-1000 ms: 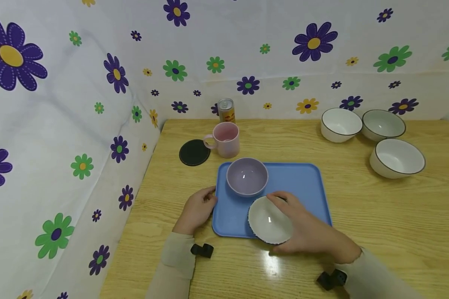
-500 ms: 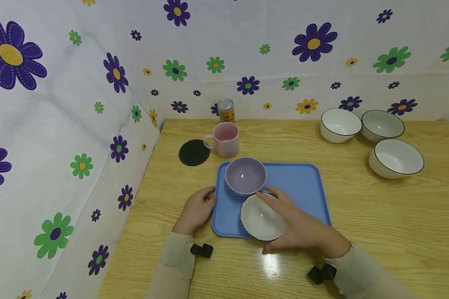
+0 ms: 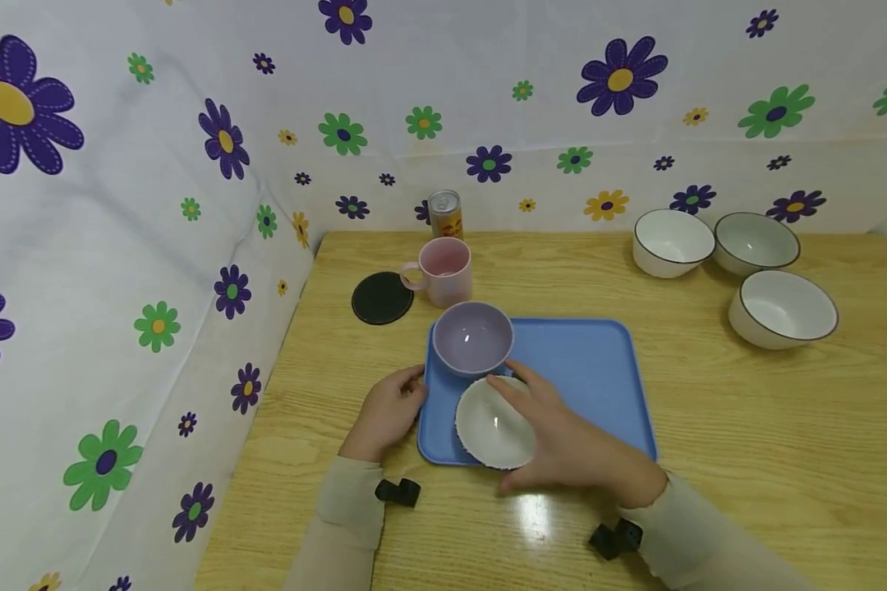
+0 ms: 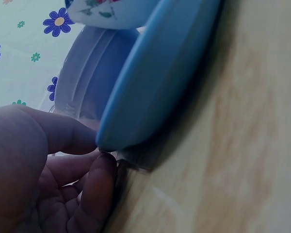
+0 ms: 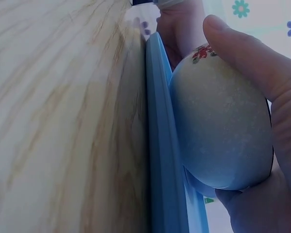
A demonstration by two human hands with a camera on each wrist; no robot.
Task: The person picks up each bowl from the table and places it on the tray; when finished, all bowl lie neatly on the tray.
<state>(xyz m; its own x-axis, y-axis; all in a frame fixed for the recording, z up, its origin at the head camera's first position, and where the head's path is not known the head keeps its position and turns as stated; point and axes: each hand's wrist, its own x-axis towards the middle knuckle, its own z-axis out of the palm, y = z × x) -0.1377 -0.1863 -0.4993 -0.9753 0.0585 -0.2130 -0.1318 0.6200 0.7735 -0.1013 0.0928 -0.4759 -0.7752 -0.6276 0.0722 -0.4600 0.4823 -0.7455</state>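
My right hand [image 3: 562, 439] grips the rim and side of a white bowl [image 3: 491, 423] at the near left of a blue tray [image 3: 580, 361]. In the right wrist view the bowl [image 5: 223, 116] shows a pale outer wall with a red flower print, low over the tray [image 5: 160, 136]. Just behind it, a purple bowl [image 3: 473, 336] sits in the tray's far left corner, right at my right fingertips. My left hand [image 3: 388, 410] holds the tray's left edge. In the left wrist view its thumb and forefinger pinch the tray rim [image 4: 150, 82].
Beyond the tray stand a pink mug [image 3: 447, 275] and a drinks can [image 3: 445, 215]. A round black coaster [image 3: 382, 298] lies left of the mug. Two white bowls [image 3: 673, 242] [image 3: 783, 310] and a grey-green bowl [image 3: 757, 244] stand at the back right of the wooden table [image 3: 746, 443].
My right hand has moved left with the white bowl across the tray. The purple bowl has shifted slightly left and back. My left hand has stayed at the tray's edge.
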